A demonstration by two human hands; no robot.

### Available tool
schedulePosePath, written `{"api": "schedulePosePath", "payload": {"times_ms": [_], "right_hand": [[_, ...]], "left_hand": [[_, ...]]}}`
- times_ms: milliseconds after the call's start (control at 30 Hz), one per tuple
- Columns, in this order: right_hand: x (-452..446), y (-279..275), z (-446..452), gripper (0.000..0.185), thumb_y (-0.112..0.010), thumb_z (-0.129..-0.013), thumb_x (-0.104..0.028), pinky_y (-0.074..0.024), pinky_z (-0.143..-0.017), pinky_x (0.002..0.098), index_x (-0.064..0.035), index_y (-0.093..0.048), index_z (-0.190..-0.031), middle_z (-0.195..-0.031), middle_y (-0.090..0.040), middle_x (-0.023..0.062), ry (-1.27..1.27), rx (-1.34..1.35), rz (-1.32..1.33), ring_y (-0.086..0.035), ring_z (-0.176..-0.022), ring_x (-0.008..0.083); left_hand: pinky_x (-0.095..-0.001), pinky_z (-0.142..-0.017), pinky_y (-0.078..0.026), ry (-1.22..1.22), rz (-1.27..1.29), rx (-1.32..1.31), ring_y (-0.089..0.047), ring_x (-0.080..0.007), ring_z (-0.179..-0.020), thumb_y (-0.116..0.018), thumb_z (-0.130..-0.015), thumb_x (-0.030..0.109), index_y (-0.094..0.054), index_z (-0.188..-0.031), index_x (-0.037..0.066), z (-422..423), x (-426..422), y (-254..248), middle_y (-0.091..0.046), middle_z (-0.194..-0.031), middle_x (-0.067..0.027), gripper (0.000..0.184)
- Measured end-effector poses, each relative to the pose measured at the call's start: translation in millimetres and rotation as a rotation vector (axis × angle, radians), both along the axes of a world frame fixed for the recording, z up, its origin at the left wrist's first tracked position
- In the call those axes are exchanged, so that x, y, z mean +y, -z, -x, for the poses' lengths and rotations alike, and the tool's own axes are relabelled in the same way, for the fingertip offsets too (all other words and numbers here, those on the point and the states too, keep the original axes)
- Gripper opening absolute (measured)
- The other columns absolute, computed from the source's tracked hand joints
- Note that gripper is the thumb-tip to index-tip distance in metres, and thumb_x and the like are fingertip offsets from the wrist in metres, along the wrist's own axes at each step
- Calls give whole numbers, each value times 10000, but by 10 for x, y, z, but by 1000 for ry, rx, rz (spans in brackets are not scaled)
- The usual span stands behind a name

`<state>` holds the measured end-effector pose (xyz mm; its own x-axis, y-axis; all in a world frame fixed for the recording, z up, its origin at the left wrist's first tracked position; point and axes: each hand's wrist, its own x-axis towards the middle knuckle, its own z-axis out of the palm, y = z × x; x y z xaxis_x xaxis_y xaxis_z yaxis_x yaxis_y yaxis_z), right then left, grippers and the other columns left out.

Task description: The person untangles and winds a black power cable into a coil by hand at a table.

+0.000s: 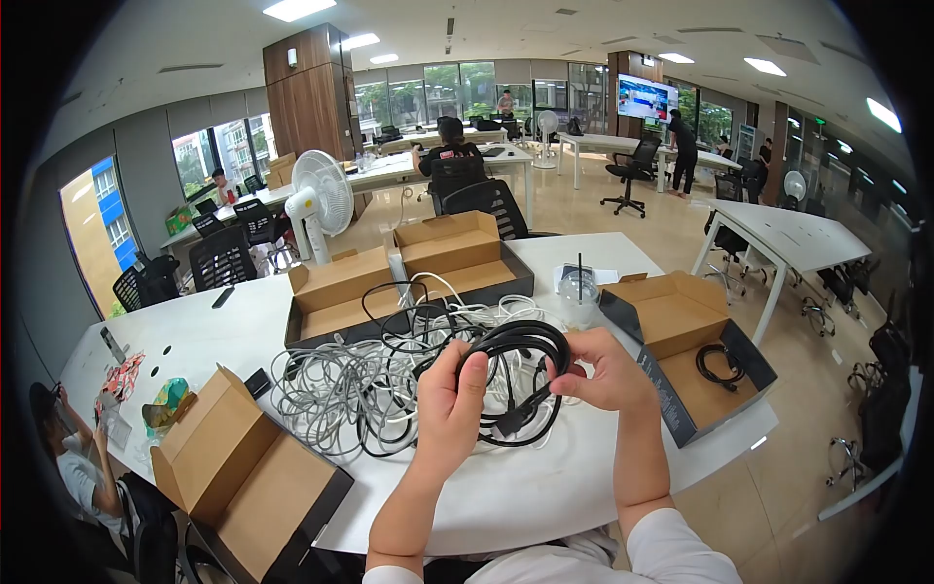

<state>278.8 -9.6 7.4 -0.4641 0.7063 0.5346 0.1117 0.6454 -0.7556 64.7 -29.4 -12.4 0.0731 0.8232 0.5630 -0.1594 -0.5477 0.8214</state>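
Observation:
Between my two hands, a thick black cable (520,338) is gathered in a loose coil above the table. My left hand (451,404) is closed around the left side of the coil, thumb on top. On the right side, my right hand (605,372) grips the cable between thumb and fingers. A dark connector (508,422) hangs from the coil's lower end. Behind and left of my hands spreads a tangled heap of grey and white cables (326,394), with some black ones mixed in. A small coiled black cable (719,366) lies in the open box at right.
Open cardboard boxes stand around the heap: one front left (255,492), two behind (345,302), (462,263), one right (671,321). A plastic cup with a straw (580,292) is near the right box. A white fan (321,200) stands beyond the table (409,501). A person sits at left.

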Motion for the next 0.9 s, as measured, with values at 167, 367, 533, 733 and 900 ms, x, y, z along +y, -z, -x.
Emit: {"api": "schedulePosePath", "payload": {"times_ms": [167,367,533,733,900], "right_hand": [[-15,1,140,236,-757,-756,-173,-336,-471,261,-17,-581,-728,-532,-451,28,374,-96,-198,-426,-488,85],[248,205,360,157,-711,-703,-65,-417,-525,314,-19,-589,-791,-656,-537,89,564,-23,-363,-519,-553,222],[234,203,449,322,-593,-779,33,-486,-630,296,-22,-593,-1096,-819,-608,108,495,17,-399,-604,-680,191],[151,227,352,311,-527,-900,-70,-476,-552,300,16,-467,-1193,-634,-603,102,352,-134,-103,-599,-554,191],[80,199,366,213,-529,-929,-126,-413,-490,390,32,-456,-1052,-577,-558,161,363,-193,-102,-561,-504,315]], "left_hand": [[-202,-473,-282,106,81,-21,-347,-13,-561,-511,-993,211,-500,-813,52,-58,-78,-38,-411,-626,65,240],[-236,-475,-300,47,6,148,-384,-43,-551,-541,-968,155,-501,-829,28,-216,-166,-16,-469,-617,27,192],[-191,-468,-292,130,124,15,-348,-10,-536,-505,-993,203,-505,-847,51,-82,-46,-29,-416,-631,71,211],[-200,-384,-193,166,140,-10,-254,-15,-422,-457,-1017,236,-479,-891,66,-1,18,-73,-352,-561,69,213],[-187,-400,-242,238,188,-4,-299,-5,-452,-477,-1012,228,-524,-972,22,143,28,-103,-395,-587,71,216]]}}
